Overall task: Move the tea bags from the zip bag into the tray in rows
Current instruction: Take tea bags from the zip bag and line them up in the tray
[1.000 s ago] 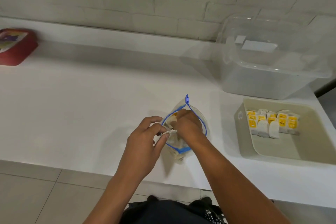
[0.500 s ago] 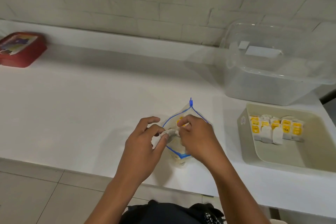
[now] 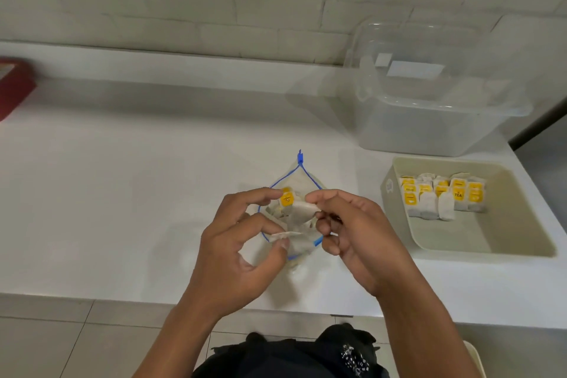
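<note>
Progress looks partial: one row of tea bags [image 3: 441, 196] lines the far end of the tray [image 3: 491, 242], its near half bare. On the tabletop [image 3: 122, 193], the zip bag [image 3: 294, 181] holds more, count unclear. Left hand [image 3: 236, 242] pinches one bag's edge; right hand [image 3: 352, 224] pinches a tea bag [image 3: 302, 209] above the opening.

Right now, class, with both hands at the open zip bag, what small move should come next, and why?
Probably carry the tea bag pinched by the right hand over to the tray. It is already lifted above the zip bag, and the tray holds one row along its far side with bare floor nearer.
</note>
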`<action>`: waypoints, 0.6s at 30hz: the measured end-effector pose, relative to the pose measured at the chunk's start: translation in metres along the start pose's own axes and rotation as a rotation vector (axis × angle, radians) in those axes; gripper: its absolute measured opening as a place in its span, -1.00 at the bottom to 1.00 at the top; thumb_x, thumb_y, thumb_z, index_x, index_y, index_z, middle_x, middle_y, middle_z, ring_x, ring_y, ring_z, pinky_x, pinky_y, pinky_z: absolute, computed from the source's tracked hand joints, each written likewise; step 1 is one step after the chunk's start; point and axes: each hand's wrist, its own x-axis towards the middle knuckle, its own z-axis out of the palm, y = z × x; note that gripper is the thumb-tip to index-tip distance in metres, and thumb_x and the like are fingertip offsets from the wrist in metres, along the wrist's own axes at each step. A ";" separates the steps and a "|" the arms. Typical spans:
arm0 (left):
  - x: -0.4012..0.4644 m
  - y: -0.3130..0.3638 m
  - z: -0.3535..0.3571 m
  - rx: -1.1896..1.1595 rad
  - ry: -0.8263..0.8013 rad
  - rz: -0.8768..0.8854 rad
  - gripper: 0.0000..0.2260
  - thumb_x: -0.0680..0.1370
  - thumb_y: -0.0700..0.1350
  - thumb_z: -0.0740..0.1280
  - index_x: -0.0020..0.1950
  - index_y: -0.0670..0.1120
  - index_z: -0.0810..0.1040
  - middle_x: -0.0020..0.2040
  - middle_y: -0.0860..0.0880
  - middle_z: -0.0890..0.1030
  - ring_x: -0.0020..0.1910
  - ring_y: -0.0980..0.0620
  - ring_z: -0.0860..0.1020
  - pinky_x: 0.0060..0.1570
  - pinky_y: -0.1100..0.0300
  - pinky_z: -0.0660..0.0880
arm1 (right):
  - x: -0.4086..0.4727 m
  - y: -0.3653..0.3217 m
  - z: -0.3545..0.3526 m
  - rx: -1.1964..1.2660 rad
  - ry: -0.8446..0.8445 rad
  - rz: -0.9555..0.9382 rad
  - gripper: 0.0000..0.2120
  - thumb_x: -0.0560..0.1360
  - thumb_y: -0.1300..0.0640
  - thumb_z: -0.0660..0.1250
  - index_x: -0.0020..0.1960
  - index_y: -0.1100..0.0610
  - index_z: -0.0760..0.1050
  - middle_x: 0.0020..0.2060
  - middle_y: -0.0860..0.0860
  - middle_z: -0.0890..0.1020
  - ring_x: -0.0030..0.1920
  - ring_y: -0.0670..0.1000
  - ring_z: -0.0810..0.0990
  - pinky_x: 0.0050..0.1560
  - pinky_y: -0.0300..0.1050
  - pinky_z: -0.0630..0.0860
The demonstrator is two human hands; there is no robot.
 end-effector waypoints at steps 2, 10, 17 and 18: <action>0.002 0.004 0.005 -0.034 -0.042 0.041 -0.97 0.42 -0.19 0.46 -0.21 -0.09 0.65 0.26 0.04 0.59 0.17 -0.05 0.57 0.10 0.21 0.45 | -0.001 -0.004 -0.007 0.052 -0.033 0.014 -0.73 0.54 0.33 0.23 -0.14 0.18 0.69 -0.39 0.02 0.48 -0.40 -0.03 0.35 -0.54 -0.23 0.18; 0.021 0.017 0.039 -0.008 -0.123 -0.028 -0.96 0.47 -0.10 0.46 -0.10 0.01 0.67 0.08 0.23 0.65 0.04 0.12 0.59 -0.06 0.34 0.44 | 0.002 -0.019 -0.039 0.091 -0.186 0.048 -0.68 0.54 0.35 0.17 -0.09 0.20 0.70 -0.36 0.04 0.44 -0.43 -0.06 0.31 -0.53 -0.24 0.13; 0.045 0.051 0.082 -0.003 -0.164 -0.041 -0.94 0.50 -0.18 0.48 -0.11 -0.03 0.65 -0.16 0.15 0.62 -0.19 0.10 0.53 -0.20 0.26 0.42 | -0.001 -0.046 -0.102 -0.242 -0.196 -0.121 -0.76 0.55 -0.04 0.35 0.08 0.06 0.69 -0.17 0.01 0.51 -0.26 -0.01 0.38 -0.43 -0.15 0.25; 0.049 0.057 0.091 -0.001 -0.178 -0.039 -0.92 0.49 -0.21 0.48 -0.11 -0.03 0.65 -0.18 0.14 0.62 -0.21 0.12 0.53 -0.21 0.25 0.43 | -0.001 -0.051 -0.113 -0.290 -0.201 -0.148 -0.74 0.51 -0.10 0.40 0.08 0.04 0.68 -0.19 -0.03 0.53 -0.22 0.00 0.39 -0.40 -0.15 0.29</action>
